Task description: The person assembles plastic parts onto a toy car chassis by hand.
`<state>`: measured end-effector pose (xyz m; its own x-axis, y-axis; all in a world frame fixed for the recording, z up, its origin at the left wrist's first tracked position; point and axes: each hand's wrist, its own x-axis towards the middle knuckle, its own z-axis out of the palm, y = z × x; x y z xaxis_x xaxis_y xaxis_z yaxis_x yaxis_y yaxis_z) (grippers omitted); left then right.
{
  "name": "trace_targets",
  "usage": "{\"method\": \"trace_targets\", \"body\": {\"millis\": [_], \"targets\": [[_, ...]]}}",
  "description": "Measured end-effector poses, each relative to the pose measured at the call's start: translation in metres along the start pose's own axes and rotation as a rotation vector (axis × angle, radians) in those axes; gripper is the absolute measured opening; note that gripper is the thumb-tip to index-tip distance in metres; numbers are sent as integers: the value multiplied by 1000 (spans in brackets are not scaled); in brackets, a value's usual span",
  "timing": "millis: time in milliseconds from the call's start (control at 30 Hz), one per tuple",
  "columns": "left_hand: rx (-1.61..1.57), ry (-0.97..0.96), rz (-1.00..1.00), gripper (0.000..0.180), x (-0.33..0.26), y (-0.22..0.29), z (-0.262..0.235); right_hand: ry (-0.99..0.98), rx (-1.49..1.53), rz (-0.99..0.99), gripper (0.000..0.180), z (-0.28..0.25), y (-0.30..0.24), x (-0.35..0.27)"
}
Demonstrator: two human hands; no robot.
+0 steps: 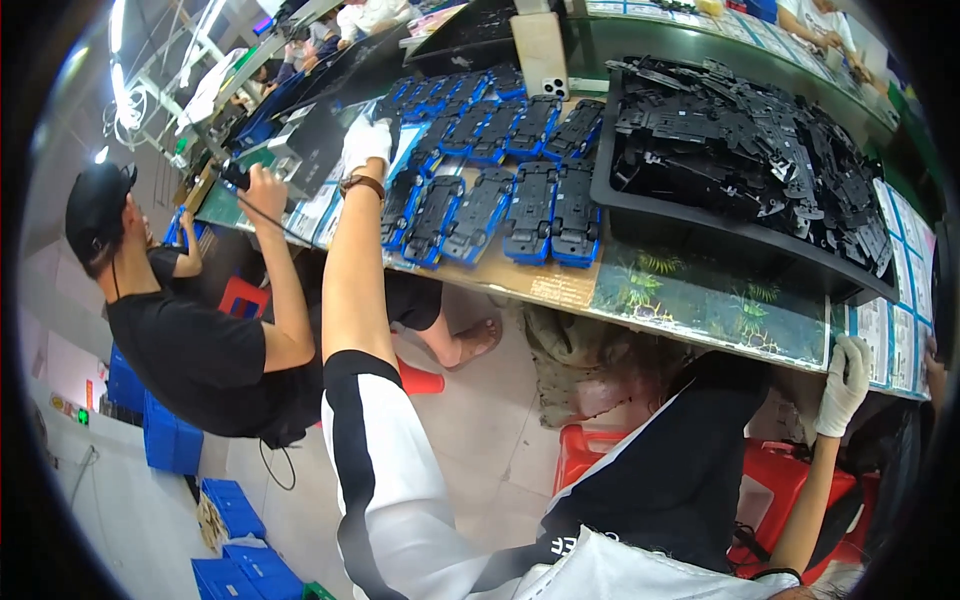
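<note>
Head view: your left hand [367, 144] is the nearer to the blue-and-black car bodies [483, 213], which lie mostly to its right, long axes running roughly from the worktop's [700, 318] front edge toward its back. Left fingers look curled; any grip cannot be told. Your right hand [845, 386] is at the front edge near its right end, fingers loosely extended, nothing visibly held.

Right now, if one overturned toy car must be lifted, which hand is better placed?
Probably the left hand: it is beside the toy cars, while the right hand is at the table edge, nearer the black bin.
</note>
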<state>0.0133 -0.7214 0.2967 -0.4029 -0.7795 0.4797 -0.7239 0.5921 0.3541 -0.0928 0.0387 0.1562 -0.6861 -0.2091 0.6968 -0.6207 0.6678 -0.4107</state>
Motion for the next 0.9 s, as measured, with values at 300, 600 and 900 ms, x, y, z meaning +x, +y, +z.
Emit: {"method": "trace_targets", "body": {"millis": [300, 600, 900], "targets": [[-234, -12, 8, 56, 46, -50, 77, 48, -77, -47, 19, 12, -25, 11], [-9, 153, 160, 33, 11, -41, 32, 23, -127, -18, 17, 10, -28, 10], [-873, 29, -556, 39, -137, -125, -59, 37, -166, -51, 17, 13, -21, 9]]}}
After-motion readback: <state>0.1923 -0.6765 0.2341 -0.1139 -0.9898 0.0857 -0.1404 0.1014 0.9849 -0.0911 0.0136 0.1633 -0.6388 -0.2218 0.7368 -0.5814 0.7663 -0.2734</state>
